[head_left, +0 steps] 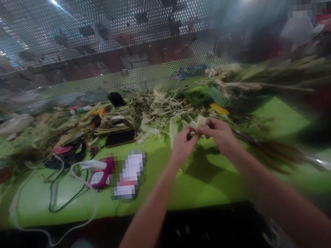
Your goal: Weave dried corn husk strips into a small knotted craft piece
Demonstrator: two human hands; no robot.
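My left hand (184, 142) and my right hand (220, 133) meet above the green table (160, 187), fingers pinched together. Between their fingertips is a pale piece of what looks like dried corn husk (200, 120), partly covered by the fingers. A longer pale husk strip (173, 130) stands just left of my left hand; I cannot tell whether it joins the held piece. Behind the hands spreads a pile of dry husk scraps (163, 102).
Left of my arms lie a pixelated phone-like slab (129, 176), a dark phone (121, 138) and a purple power strip (101, 180) with a white cable (93, 210). A yellow object (219, 109) and blurred long metal tools (281, 153) lie right. A perforated screen (145, 43) rises behind.
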